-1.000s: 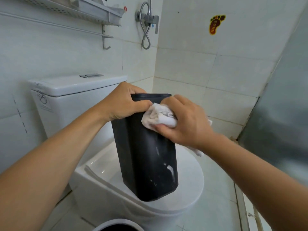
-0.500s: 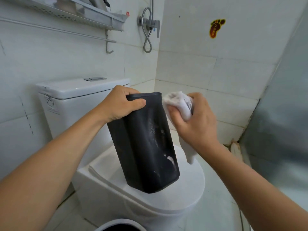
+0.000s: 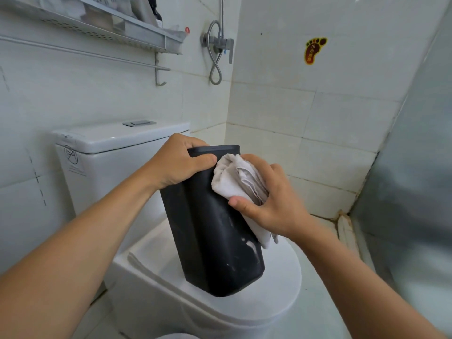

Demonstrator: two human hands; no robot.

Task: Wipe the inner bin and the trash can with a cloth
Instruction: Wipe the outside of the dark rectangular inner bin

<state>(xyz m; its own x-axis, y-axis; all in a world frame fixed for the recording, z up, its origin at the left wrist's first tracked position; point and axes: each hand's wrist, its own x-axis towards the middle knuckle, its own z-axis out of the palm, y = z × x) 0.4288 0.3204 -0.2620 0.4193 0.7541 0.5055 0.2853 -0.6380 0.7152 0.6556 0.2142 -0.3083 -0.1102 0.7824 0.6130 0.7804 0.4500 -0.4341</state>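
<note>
In the centre of the frame the black inner bin [image 3: 215, 231] stands tilted on the closed white toilet lid [image 3: 278, 289]. The left hand [image 3: 176, 162] grips its upper rim, thumb on the near face. Just to the right, the right hand [image 3: 271, 199] holds a bunched white cloth [image 3: 234, 179] and presses it against the bin's upper side, below the rim.

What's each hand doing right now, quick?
Left hand: closed, gripping the top rim of the black inner bin.
Right hand: closed on the bunched white cloth, pressing it against the bin's side.
</note>
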